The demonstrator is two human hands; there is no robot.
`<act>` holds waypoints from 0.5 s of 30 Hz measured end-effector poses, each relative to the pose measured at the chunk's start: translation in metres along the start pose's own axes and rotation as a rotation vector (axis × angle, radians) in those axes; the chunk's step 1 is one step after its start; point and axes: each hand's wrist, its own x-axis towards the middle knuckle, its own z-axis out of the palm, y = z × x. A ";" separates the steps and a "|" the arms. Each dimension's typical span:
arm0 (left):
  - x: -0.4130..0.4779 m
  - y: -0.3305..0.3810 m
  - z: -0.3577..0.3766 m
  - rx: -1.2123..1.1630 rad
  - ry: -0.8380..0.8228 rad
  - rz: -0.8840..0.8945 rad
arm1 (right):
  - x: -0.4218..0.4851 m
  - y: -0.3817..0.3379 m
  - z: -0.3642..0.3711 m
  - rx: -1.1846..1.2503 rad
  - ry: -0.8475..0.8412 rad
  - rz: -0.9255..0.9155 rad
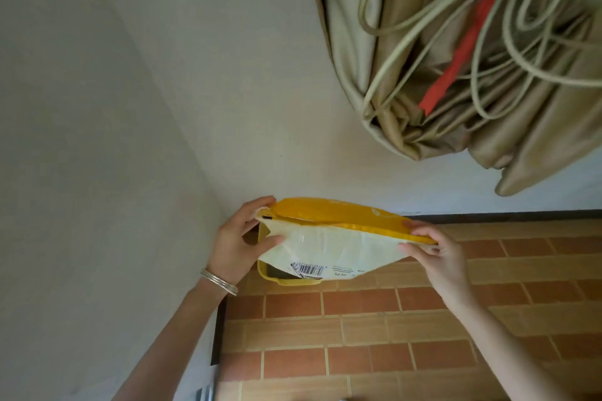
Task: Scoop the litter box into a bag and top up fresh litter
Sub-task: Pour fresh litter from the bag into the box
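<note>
A pale wall is filling the frame from nine o'clock round to twelve, meeting a second wall in a corner that is running down toward the centre. At one to three o'clock a bundled tan curtain is hanging against the wall, with loops of pale cord draped over it and a red strip showing among the folds. From four to seven o'clock a floor of orange and tan tiles is lying below a dark skirting line.

Just below centre, a yellow-and-white litter bag is being held up between both hands, its yellow face turned away and its white back, with a barcode near the lower edge, turned toward the camera. Beneath it, at about six o'clock of the bag, the rim of a yellow litter box is showing on the floor in the corner, mostly hidden by the bag.

The left hand is gripping the bag's nine o'clock end, fingers curled over the top edge and thumb pressing the white side. The right hand is pinching the three o'clock end between thumb and fingers. Thin silver bangles are sitting on the left wrist.
</note>
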 end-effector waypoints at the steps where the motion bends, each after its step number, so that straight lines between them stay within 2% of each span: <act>1: 0.000 0.007 -0.004 -0.016 -0.031 -0.007 | -0.003 -0.006 -0.006 0.025 0.012 0.019; 8: 0.002 0.047 -0.025 0.091 -0.214 -0.093 | -0.019 -0.054 -0.044 0.236 0.036 0.140; 15: 0.009 0.073 -0.040 0.363 -0.312 0.019 | -0.027 -0.082 -0.066 0.295 -0.064 0.216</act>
